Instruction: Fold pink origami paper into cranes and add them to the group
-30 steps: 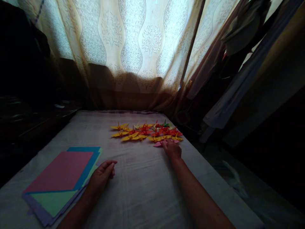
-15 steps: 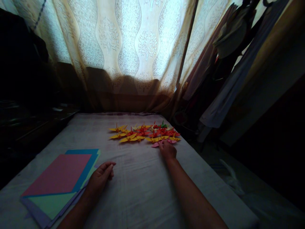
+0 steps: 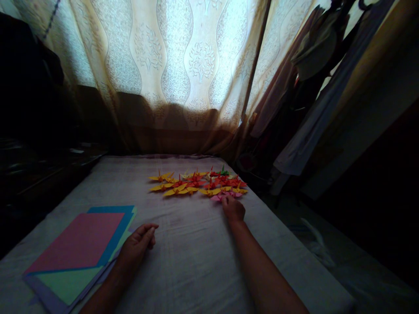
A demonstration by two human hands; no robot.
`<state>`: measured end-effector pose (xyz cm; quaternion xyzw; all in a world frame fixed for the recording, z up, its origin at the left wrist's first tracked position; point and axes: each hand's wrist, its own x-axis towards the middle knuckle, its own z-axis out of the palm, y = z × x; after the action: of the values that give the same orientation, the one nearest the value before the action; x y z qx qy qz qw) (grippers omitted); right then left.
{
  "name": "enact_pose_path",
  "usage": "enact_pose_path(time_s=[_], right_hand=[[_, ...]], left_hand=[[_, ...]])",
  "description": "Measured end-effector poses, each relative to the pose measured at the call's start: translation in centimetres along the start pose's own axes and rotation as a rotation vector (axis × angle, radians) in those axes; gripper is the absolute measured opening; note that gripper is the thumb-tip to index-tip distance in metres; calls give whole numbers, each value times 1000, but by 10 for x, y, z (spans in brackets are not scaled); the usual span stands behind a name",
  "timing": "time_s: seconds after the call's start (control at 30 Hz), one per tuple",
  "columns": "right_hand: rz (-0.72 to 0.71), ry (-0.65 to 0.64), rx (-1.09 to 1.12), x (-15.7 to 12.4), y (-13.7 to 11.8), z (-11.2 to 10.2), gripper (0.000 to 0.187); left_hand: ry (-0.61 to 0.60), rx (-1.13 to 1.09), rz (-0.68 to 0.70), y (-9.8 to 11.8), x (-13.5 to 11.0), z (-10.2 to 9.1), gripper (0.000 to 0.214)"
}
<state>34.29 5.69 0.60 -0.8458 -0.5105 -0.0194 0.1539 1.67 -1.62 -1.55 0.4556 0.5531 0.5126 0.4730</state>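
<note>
At the near edge of a group of folded paper cranes, my right hand is closed in a pinch on a pink paper crane. The fingers hide part of that crane, and another pink crane sits close on its right. Behind them are several yellow cranes, red cranes, a few pale ones and a green crane. My left hand hovers or rests low over the cloth, thumb and fingers pressed together, with nothing visible in them. It is nearest to the stack of coloured paper.
On the left lies the paper stack, with a pink sheet on top of blue, pale green and purple sheets. A pale cloth covers the table. Beyond it hangs a curtain; clothes hang at the right.
My right hand has shifted slightly right, and the pink crane in it now sits closer to the other pink crane. My left hand has hardly moved.
</note>
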Motion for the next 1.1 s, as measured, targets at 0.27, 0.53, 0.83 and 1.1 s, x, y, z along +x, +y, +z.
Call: enact_pose_path(time_s=[0.27, 0.53, 0.83, 1.1], right_hand=[[12, 0, 27, 5, 0, 1, 37], [8, -27, 73, -6, 0, 4, 35], [16, -82, 75, -26, -5, 2, 27], [-161, -157, 84, -58, -38, 3, 24]], left_hand=[[0, 3, 22, -1, 0, -1, 54], [6, 6, 16, -4, 1, -1, 56], [-6, 4, 6, 0, 0, 0, 51], [-76, 124, 112, 7, -6, 4, 51]])
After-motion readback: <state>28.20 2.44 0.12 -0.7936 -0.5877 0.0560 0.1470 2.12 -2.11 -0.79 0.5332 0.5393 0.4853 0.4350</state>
